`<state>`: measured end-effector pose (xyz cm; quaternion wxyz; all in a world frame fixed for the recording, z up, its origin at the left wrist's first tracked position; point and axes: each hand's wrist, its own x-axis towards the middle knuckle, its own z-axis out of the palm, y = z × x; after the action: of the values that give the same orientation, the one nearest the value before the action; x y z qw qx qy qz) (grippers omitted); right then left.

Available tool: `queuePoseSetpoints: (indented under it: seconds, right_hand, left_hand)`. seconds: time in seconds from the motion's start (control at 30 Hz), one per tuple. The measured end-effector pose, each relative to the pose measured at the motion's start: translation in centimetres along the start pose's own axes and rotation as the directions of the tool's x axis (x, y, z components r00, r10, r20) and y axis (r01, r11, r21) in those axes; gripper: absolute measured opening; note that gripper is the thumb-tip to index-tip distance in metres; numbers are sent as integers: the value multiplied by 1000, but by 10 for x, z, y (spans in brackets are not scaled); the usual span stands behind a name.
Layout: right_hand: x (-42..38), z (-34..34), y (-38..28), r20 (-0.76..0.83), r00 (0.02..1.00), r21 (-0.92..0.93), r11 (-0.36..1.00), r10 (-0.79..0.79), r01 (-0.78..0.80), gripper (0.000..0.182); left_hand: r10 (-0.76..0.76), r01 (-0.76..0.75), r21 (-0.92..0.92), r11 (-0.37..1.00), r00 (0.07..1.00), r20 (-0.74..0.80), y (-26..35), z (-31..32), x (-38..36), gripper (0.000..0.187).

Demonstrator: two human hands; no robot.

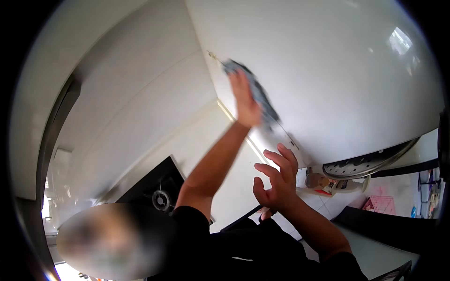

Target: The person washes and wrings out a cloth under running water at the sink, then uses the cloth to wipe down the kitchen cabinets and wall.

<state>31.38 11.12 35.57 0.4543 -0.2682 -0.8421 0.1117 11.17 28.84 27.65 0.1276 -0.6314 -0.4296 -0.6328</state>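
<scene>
My left hand (244, 100) reaches up with its fingers stretched along a grey-blue cloth (263, 97), pressing it against a glossy white panel (328, 79). The cloth and fingers are smeared by motion, and part of the cloth is hidden under the palm. Lower down and to the right, my right hand (280, 180) is raised with nothing in it, its fingers apart and slightly bent. It is nearest to the lower edge of the panel.
A black hob (161, 199) with a round burner lies at lower left. On the right, a perforated metal piece (370, 164) runs along the panel's lower edge. A pink basket (380, 204) stands farther off. A blurred rounded shape (112, 241) covers the lower left.
</scene>
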Motion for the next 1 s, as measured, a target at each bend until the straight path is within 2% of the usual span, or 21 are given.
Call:
queuePoseSetpoints:
  seconds: [0.07,0.1,0.17,0.2,0.23,0.27,0.3,0.33,0.37,0.4,0.5,0.53,0.6,0.67,0.7,0.77,0.8,0.87,0.9,0.97,1.0]
  right_hand:
    - [4,2,5,41,998,-57,998,39,-36,35]
    - [8,5,8,77,995,-105,993,64,-55,39]
    - [16,16,17,92,996,-204,979,-9,28,48]
    - [26,21,17,84,996,-180,984,-5,20,48]
    - [37,24,15,75,997,-155,988,1,10,47]
    - [47,25,16,44,999,-148,989,-24,30,46]
    - [54,22,15,15,999,-138,989,-51,53,45]
    - [59,19,15,-28,998,-79,995,-57,54,40]
    - [60,13,12,-60,995,-66,995,-80,76,34]
    - [58,8,11,-84,991,-32,995,-101,99,31]
    - [39,-10,-8,-90,984,-2,988,-151,151,19]
    - [32,-16,-16,-81,988,30,990,-133,135,20]
    - [23,-24,-24,-61,992,67,991,-113,117,21]
    - [17,-23,-24,-47,995,81,992,-89,93,20]
    - [13,-22,-26,-35,998,88,995,-47,50,20]
    - [11,-23,-27,5,999,71,997,-33,33,20]
    - [9,-22,-27,-4,1000,70,997,-14,15,20]
    - [10,-20,-26,-13,1000,71,997,-1,2,21]
    - [11,-20,-25,-13,1000,68,998,-2,3,21]
    - [14,-20,-30,-18,1000,74,997,-6,7,20]
    - [14,-18,-31,-15,999,88,996,-28,29,21]
  left_hand:
    - [35,-48,-156,987,995,-88,-90,-8,38,76]
    - [-56,53,-161,986,998,-14,-149,-10,41,71]
    - [-152,160,-157,975,987,59,-157,-15,46,67]
    - [-362,320,-565,761,931,41,-153,-13,53,65]
    - [-542,362,-855,371,832,117,-136,-13,65,63]
    - [-497,372,-685,626,868,17,-122,-7,45,70]
    - [-445,367,-444,817,892,-83,-106,-1,27,77]
    - [-318,293,-212,932,943,-96,-101,11,-2,85]
    - [-185,188,34,981,980,-77,-79,18,-28,92]
    - [-144,151,85,985,986,-86,-38,24,-43,84]
    - [-95,92,92,991,995,25,84,42,-64,63]
    - [-41,-5,174,985,966,257,102,42,-72,53]
    - [30,-35,44,998,992,125,143,18,-40,54]
    - [26,-27,10,1000,996,83,107,11,-27,68]
    - [-12,12,13,1000,999,35,79,8,-21,75]
    - [-306,305,72,950,952,6,46,-8,13,82]
    - [-301,300,65,952,954,6,49,-3,8,82]
    - [-73,71,-71,995,997,-25,66,8,-18,79]
    - [-36,36,-79,996,999,-10,92,12,-32,81]
    - [-67,77,-88,993,991,112,175,13,-64,84]
    - [-58,71,-90,993,988,141,191,11,-69,86]
